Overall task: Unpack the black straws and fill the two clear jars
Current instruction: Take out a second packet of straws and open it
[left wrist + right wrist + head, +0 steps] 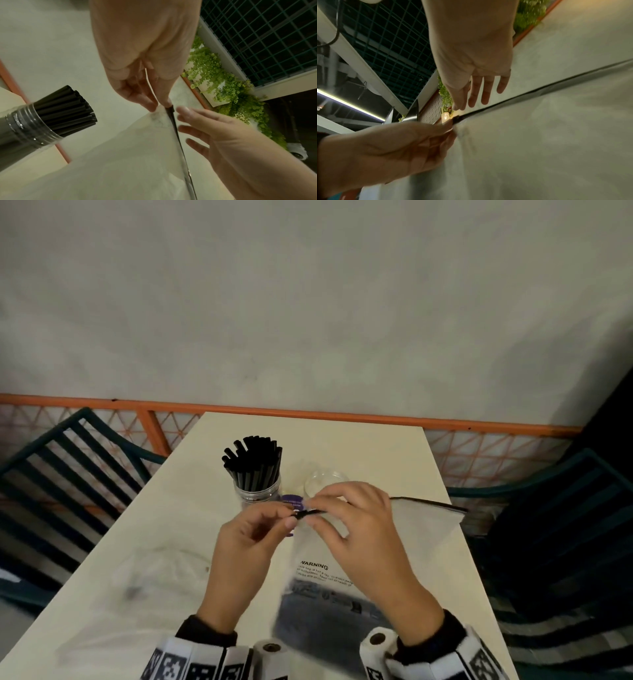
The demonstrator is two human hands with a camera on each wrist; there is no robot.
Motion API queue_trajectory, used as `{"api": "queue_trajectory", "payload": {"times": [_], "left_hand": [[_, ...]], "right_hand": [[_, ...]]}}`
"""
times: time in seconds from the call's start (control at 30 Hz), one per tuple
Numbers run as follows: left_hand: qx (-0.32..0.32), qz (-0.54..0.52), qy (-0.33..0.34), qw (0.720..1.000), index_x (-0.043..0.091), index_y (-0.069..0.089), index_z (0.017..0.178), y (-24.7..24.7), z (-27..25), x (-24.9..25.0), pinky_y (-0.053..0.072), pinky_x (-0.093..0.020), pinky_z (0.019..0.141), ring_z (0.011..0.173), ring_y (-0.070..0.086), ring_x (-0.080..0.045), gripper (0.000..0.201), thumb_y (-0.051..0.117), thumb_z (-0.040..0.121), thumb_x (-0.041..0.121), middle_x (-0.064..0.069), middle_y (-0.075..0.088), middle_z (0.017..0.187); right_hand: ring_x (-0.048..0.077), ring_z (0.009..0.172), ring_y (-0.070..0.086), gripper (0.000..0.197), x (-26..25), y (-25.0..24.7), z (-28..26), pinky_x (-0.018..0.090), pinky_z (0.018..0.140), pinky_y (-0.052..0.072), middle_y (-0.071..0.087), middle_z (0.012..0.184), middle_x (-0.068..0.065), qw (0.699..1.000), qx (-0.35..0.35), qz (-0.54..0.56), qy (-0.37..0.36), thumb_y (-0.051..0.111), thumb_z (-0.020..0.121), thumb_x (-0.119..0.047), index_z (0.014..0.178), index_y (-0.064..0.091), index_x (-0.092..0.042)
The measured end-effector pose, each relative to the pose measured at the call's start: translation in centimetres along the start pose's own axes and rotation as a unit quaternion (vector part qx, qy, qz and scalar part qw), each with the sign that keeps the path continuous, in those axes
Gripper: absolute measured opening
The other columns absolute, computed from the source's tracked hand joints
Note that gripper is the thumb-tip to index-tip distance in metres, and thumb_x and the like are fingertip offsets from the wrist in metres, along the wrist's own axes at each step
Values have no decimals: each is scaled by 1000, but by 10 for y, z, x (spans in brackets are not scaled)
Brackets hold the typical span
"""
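A clear jar (257, 491) packed with upright black straws (253, 460) stands mid-table; it also shows at the left of the left wrist view (30, 132). A second clear jar (325, 479) stands just right of it, partly hidden by my right hand. Both hands hold up a clear zip bag (421, 525) with a black zip strip (428, 503) and a WARNING print. A dark, blurred mass lies low in the bag. My left hand (291, 517) pinches the strip's left end (169, 108). My right hand (322, 505) has straight fingers (485, 97) at the strip beside that pinch.
A crumpled clear plastic wrapper (154, 570) lies on the cream table (376, 453) at the left. Something purple (293, 501) sits between the jars. Dark green slatted chairs stand left (68, 474) and right (548, 508). An orange rail (308, 409) runs behind the table.
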State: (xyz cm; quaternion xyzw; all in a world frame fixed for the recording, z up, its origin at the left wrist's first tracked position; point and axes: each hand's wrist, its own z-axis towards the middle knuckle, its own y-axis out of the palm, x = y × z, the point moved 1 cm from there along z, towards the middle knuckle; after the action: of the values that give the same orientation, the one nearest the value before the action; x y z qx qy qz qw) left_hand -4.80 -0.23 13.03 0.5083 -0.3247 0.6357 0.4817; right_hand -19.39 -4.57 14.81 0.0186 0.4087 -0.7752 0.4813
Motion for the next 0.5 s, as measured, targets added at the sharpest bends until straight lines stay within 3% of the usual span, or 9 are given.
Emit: {"api": "queue_trajectory", "payload": {"times": [0.13,0.2,0.3,0.5], "left_hand": [[-8,72,31,997,23,68,74,-2,-2,4,50,-13,67,72,64,-9,11,67,77,14,-5,69,87],[-7,101,42,994,25,67,76,-5,-4,4,49,-13,69,73,64,-8,2,69,77,24,0,69,86],[-3,144,67,987,28,64,79,-8,-7,3,44,-8,68,76,63,-5,7,63,74,33,9,68,85],[56,122,58,989,31,62,77,-34,1,2,44,-7,70,76,59,0,1,61,77,30,15,67,85]], "right_hand": [[6,89,52,24,-7,13,0,21,86,31,67,85,-9,1000,1,27,1,56,81,-44,88,72,-28],[5,89,51,24,-6,14,-1,19,86,29,66,85,-10,1000,-7,28,4,54,82,-45,87,70,-28],[6,90,49,19,-5,15,-3,21,87,30,64,87,-10,1000,-19,7,-6,52,85,-39,87,65,-26],[7,90,45,24,28,-4,-11,24,85,27,62,88,-9,997,-10,-59,49,42,88,-40,89,61,-26]]}}
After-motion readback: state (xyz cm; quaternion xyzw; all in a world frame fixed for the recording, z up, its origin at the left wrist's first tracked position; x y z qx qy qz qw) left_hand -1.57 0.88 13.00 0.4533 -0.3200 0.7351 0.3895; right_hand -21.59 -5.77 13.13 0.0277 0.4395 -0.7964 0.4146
